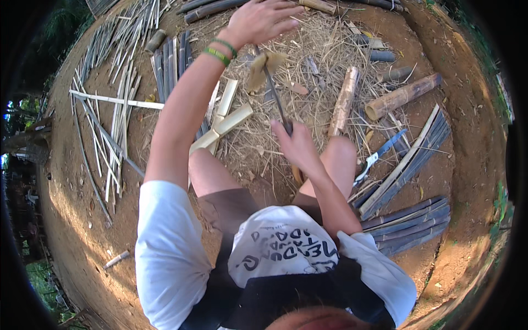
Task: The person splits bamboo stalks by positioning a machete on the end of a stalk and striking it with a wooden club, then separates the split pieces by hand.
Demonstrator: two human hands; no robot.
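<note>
My left hand (264, 23) is stretched out at the top of the view, fingers spread and holding nothing. Below it, my right hand (300, 144) is wrapped round the handle of a knife with a long, dark, narrow blade (273, 91), which points up and away toward the left hand. A tan, dry, papery piece (257, 76) lies across or against the blade; whether they touch I cannot tell. Between my knees and the blade, split pale bamboo pieces (231, 120) rest crosswise on the ground. A brown bamboo pole (344, 102) lies beyond my right knee.
Dry straw and shavings (308, 49) cover the ground ahead. Thin bamboo strips (129, 102) are strewn at left. On the right lie a saw with a blue blade (390, 143), a thick bamboo section (404, 96) and dark split bamboo slats (410, 223).
</note>
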